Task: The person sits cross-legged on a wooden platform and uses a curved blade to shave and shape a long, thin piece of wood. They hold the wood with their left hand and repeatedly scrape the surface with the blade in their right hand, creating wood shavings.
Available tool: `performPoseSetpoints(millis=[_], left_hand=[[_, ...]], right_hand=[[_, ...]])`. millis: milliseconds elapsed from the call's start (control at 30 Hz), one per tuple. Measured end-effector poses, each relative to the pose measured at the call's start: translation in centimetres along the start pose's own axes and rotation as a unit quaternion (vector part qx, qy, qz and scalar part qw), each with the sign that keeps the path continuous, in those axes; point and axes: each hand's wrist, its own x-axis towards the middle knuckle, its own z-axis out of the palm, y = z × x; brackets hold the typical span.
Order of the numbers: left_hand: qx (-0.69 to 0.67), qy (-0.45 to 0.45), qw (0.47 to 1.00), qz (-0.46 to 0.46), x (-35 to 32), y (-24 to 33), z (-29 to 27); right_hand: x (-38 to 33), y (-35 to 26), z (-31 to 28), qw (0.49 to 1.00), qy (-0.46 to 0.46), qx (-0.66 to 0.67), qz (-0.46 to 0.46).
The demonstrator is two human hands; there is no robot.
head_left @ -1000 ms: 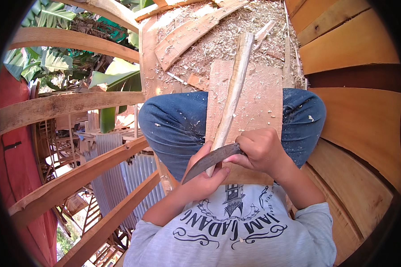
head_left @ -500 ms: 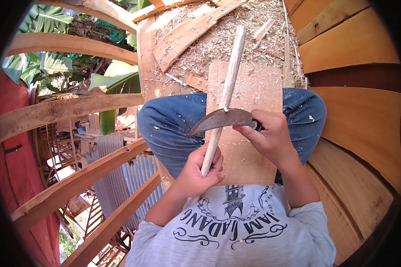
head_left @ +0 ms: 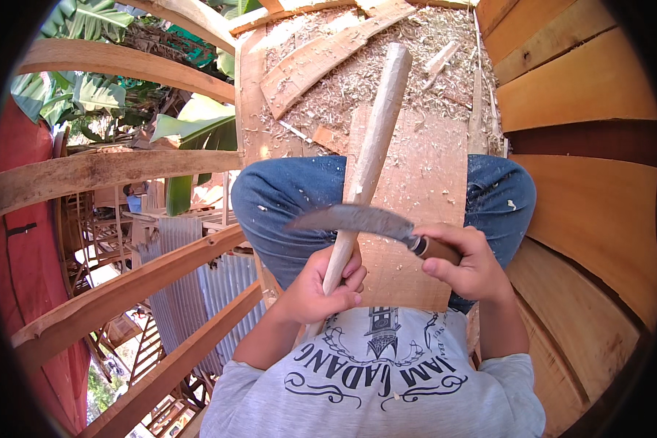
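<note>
My left hand point(head_left: 327, 287) is closed round the lower part of a pale wooden stick point(head_left: 377, 139), which slants up and away over a flat board point(head_left: 416, 193) on my lap. In my right hand point(head_left: 469, 261) is a curved knife point(head_left: 354, 219) with a brown handle, held by that handle. Its blade points left and crosses over the stick just above my left hand. Whether the edge touches the wood I cannot tell; the blade tip is slightly blurred.
Wood shavings point(head_left: 321, 91) cover the floor ahead, with a loose plank point(head_left: 328, 62) among them. Wooden slats point(head_left: 577, 73) form a wall on the right. An open railing point(head_left: 124, 171) runs along the left, with banana leaves and corrugated sheets beyond.
The knife has come down the stick toward me, and its handle now shows more. The stick's far end looks bigger and closer. My right hand has moved slightly right and nearer my body.
</note>
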Motion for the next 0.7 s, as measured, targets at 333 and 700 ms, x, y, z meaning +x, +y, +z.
performPoseSetpoints(millis=[333, 700], left_hand=[[-0.003, -0.047, 0.999, 0.01, -0.4, -0.7, 0.7], [0.066, 0.006, 0.997, 0.026, -0.6, -0.6, 1.0]], right_hand=[[-1.5, -0.4, 0.6, 0.998, -0.032, -0.042, -0.024], [-2.4, 0.0, 0.4, 0.998, 0.023, 0.05, 0.021]])
